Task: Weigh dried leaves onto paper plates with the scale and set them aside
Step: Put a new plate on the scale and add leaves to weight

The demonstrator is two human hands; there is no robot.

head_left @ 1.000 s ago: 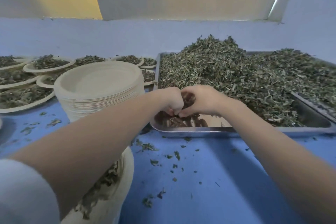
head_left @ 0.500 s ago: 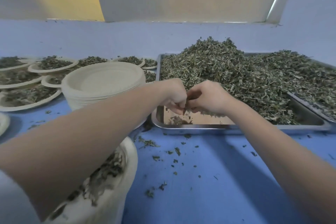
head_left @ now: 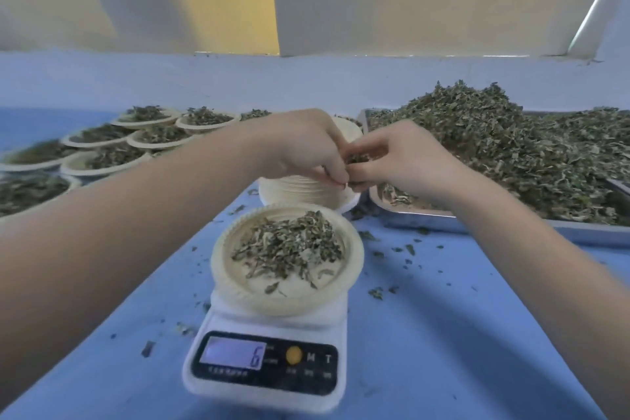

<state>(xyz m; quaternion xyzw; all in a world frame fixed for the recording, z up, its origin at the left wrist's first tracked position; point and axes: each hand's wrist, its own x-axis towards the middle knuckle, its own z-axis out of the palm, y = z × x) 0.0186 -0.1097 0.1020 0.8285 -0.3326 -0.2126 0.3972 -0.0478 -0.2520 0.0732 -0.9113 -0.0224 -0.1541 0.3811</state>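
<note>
On the blue table (head_left: pixel 443 334), near edge: one white digital scale (head_left: pixel 269 361), display reading 6; one paper plate (head_left: pixel 238 286) seated on its platform, bearing a loose heap of dried leaves (head_left: pixel 289 242); behind it, one stack of empty plates (head_left: pixel 300 189), partly hidden by the hands. Right: one metal tray (head_left: pixel 579 230) heaped with a mound of leaf stock (head_left: pixel 494 153). Left, rear: filled plates (head_left: pixel 102 160) set aside in rows, at least eight countable, further ones blurred or cut by the forearm. Above the stack, beyond the scale plate: left hand (head_left: pixel 306 147) and right hand (head_left: pixel 402 160), fingertips meeting, both pinching one small clump of leaves (head_left: pixel 356 158) between them. Scattered leaf crumbs (head_left: pixel 376 291) across the table, uncounted.
</note>
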